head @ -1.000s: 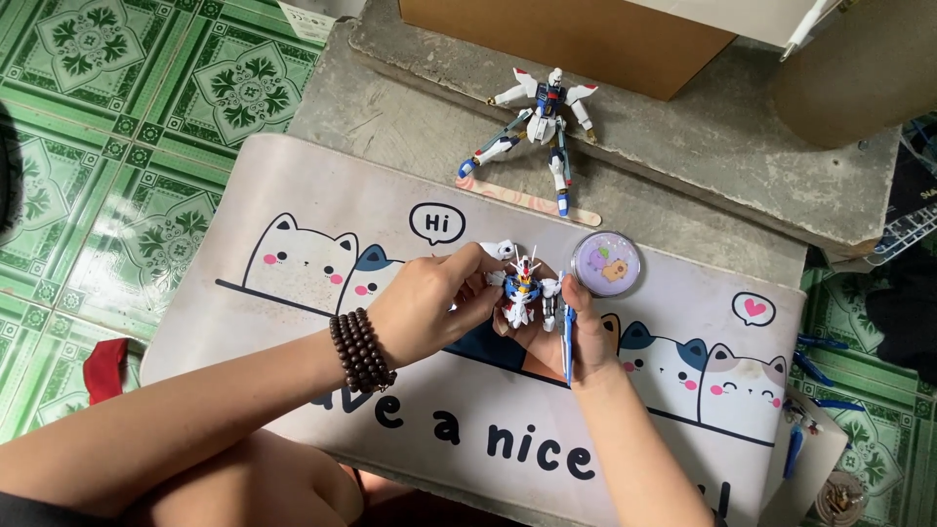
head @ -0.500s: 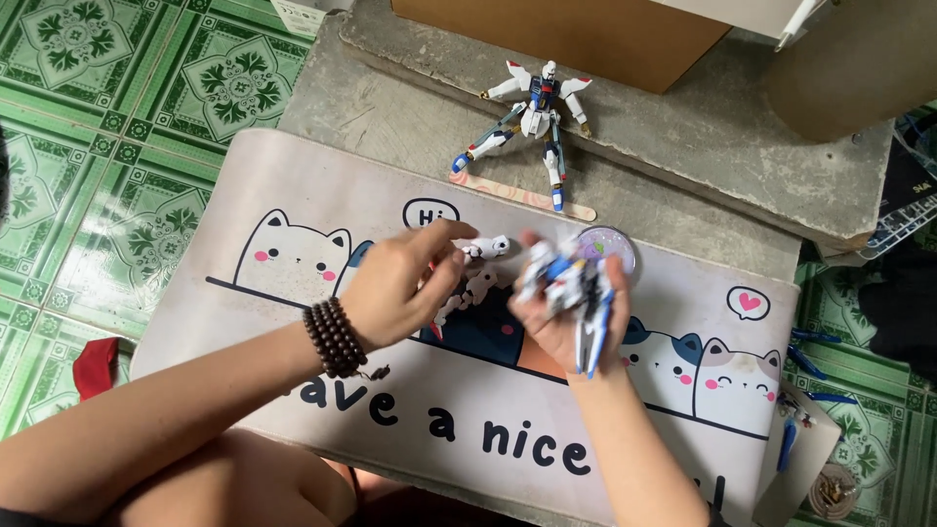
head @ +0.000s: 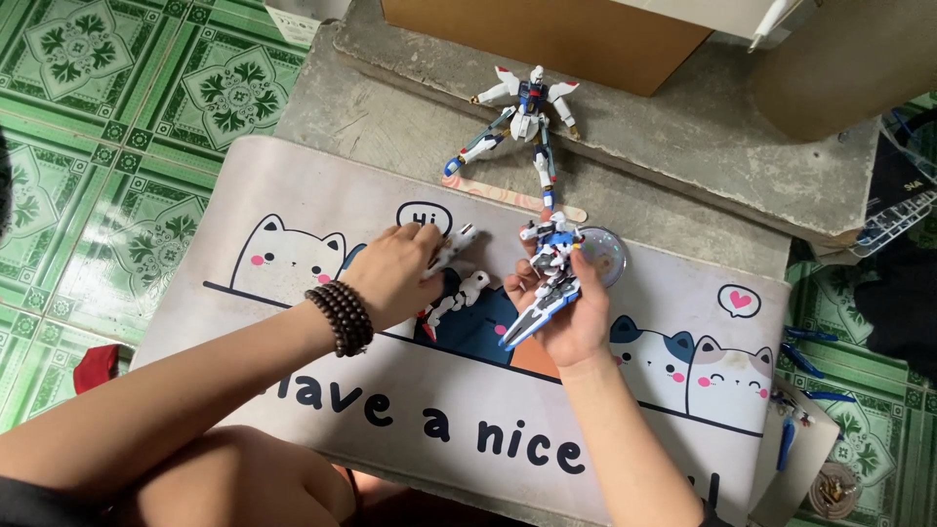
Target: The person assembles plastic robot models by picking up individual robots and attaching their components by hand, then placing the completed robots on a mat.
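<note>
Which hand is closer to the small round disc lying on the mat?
Right. The right hand, holding a robot model part, sits just left of the round disc. The left hand is farther left, holding white leg parts.

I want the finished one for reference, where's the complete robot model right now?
The complete robot model lies on the grey concrete slab, just beyond the cat mat and before the cardboard box.

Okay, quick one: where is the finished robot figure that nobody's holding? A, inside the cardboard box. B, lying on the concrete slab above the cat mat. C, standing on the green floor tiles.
B: the robot figure lies spread flat on the concrete slab, beyond the cat mat.
</note>
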